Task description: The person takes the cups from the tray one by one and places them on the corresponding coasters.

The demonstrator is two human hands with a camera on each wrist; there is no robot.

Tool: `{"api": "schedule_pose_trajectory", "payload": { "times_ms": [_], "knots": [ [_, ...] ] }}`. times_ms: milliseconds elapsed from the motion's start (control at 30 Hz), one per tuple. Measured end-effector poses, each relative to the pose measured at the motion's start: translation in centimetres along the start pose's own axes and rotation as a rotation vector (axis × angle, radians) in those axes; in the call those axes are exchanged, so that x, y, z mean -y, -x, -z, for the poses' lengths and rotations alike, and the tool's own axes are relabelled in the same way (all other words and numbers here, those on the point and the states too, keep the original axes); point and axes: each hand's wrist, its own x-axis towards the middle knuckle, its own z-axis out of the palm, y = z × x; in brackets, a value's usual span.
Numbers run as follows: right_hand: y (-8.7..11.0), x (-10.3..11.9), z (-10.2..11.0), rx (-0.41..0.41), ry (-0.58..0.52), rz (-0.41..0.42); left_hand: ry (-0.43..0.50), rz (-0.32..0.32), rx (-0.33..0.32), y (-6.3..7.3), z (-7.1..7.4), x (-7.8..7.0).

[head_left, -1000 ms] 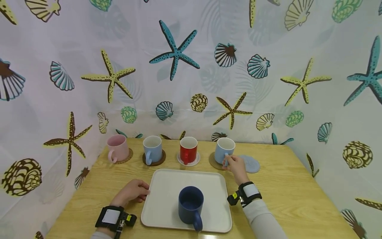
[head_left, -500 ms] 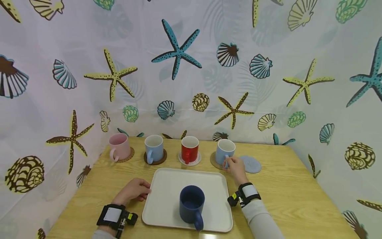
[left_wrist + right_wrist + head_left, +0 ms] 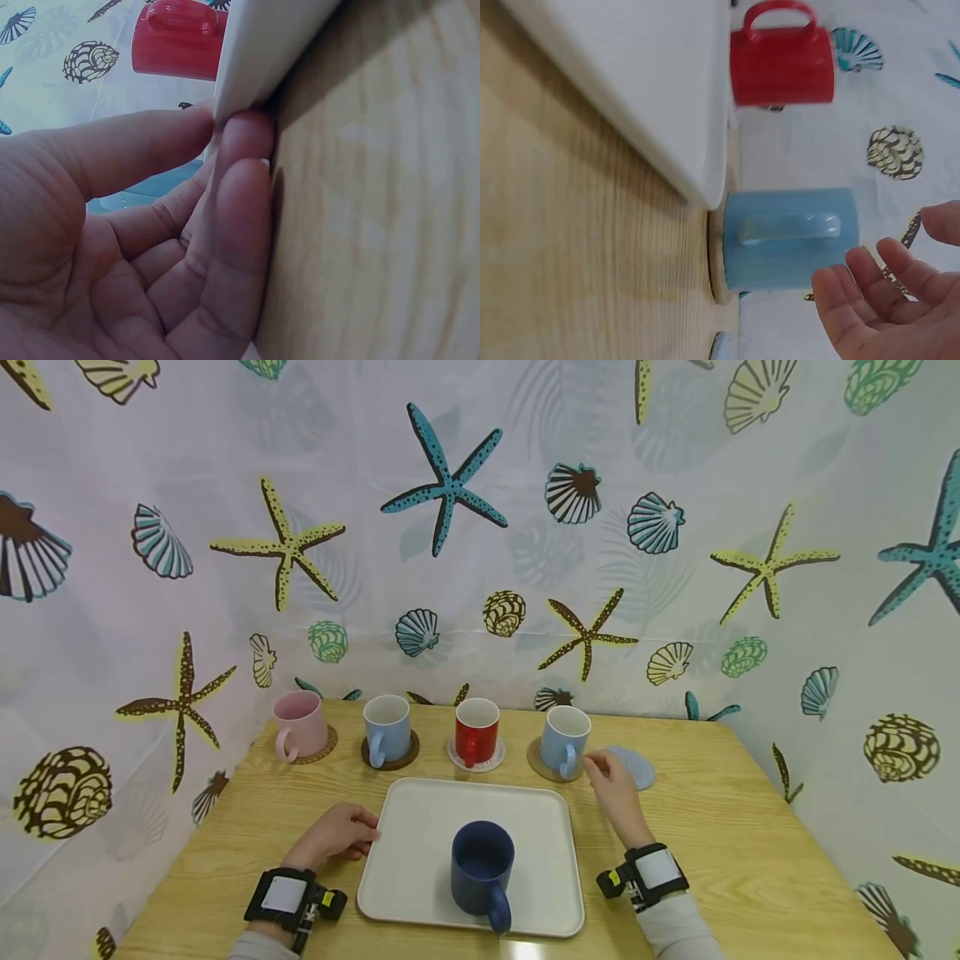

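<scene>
My left hand [image 3: 339, 837] is at the left edge of a white rectangular tray [image 3: 427, 802]. In the left wrist view its thumb [image 3: 161, 139] and curled fingers [image 3: 244, 202] pinch the tray's rim. My right hand [image 3: 613, 787] is just right of a light blue mug [image 3: 558, 735], apart from its handle. In the right wrist view the fingers [image 3: 889, 285] are loosely bent and hold nothing. That mug stands upright on a brown round coaster [image 3: 537, 763]. A dark blue mug [image 3: 480, 872] stands on the tray, its handle towards me.
Along the back stand a pink mug [image 3: 302, 722], another light blue mug [image 3: 388, 727] and a red mug [image 3: 477, 727], each on or against a round coaster. A grey-blue coaster [image 3: 639, 768] lies behind my right hand on the wooden table [image 3: 720, 843]. A patterned curtain rises behind.
My right hand has let go of the light blue mug's handle and moved a little to the right. The mug stays on its coaster. My left hand keeps its place at the tray.
</scene>
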Motion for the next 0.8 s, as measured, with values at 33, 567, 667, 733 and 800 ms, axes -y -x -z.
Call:
{"api": "schedule_pose_trajectory", "payload": {
  "times_ms": [33,567,667,733,800],
  "knots": [
    [0.5,0.1,0.2,0.008,-0.025,0.003,0.002,-0.001,0.001,0.0,0.0,0.0],
    [7.4,0.8,-1.4,0.827,-0.360,-0.010,-0.016,-0.003,0.015,0.1,0.2,0.0],
    [8.1,0.8,-2.4,1.012,-0.365,0.029,-0.019,-0.008,0.016,0.0,0.2,0.0],
    [8.6,0.9,-3.1,1.095,-0.394,0.049,-0.017,-0.008,0.016,0.0,0.2,-0.1],
    [9.1,1.0,-3.8,1.150,-0.434,0.058,-0.014,-0.007,0.017,0.0,0.1,-0.1]
  ]
}}
